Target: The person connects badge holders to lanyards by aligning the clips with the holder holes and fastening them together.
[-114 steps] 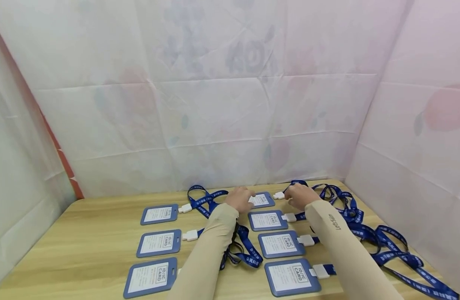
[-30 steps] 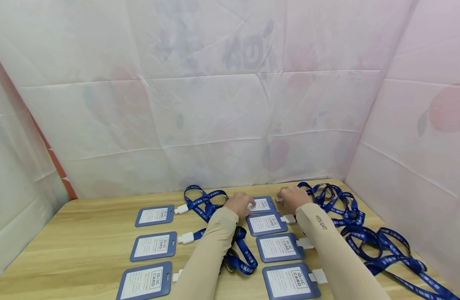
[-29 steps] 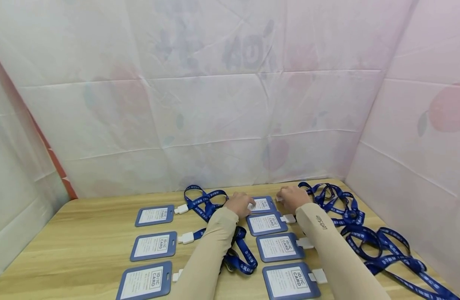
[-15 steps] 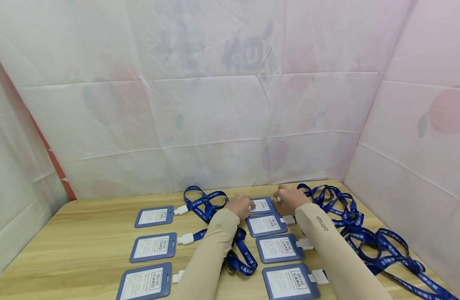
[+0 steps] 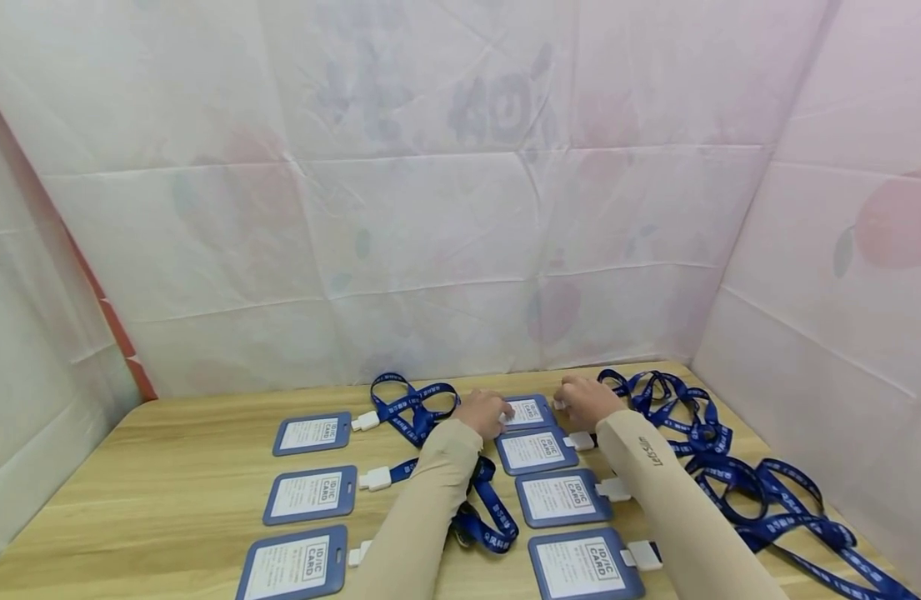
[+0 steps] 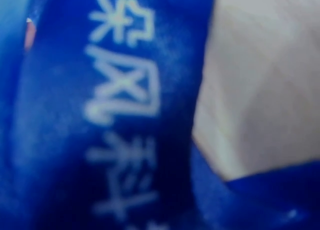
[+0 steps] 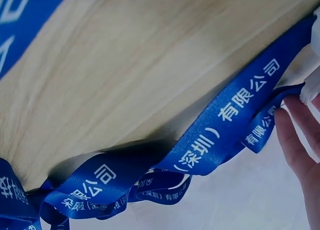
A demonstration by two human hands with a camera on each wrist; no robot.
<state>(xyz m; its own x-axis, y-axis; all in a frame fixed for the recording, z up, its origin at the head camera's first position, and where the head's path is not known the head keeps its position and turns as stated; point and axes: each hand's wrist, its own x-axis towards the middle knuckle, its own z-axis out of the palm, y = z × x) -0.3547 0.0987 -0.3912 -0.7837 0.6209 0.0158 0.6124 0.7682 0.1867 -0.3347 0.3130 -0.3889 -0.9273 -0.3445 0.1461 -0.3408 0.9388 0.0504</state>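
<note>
In the head view my left hand (image 5: 484, 413) grips the left end of the farthest blue ID card holder (image 5: 531, 412) in the right-hand column, its thumb over the card. Just right of that holder, my right hand (image 5: 586, 402) pinches the white clip (image 5: 560, 405) of a blue lanyard, mostly covered by the fingers. The right wrist view shows those fingers (image 7: 295, 135) at the white clip (image 7: 312, 84), with the printed blue lanyard (image 7: 220, 120) trailing away from it. A blurred blue lanyard strap (image 6: 120, 109) fills most of the left wrist view.
Three holders form the left column, including a middle holder (image 5: 310, 494); their lanyards (image 5: 411, 412) lie partly under my left forearm. Nearer holders (image 5: 563, 497) continue the right column. Looped lanyards (image 5: 678, 408) cover the right side of the wooden table (image 5: 167, 467). White cloth (image 5: 430, 250) hangs behind.
Since the oldest frame, my right hand has moved left onto the clip, drawing its lanyard along. The farthest holder now sits closer to the one below it. Over the last second the hands barely move.
</note>
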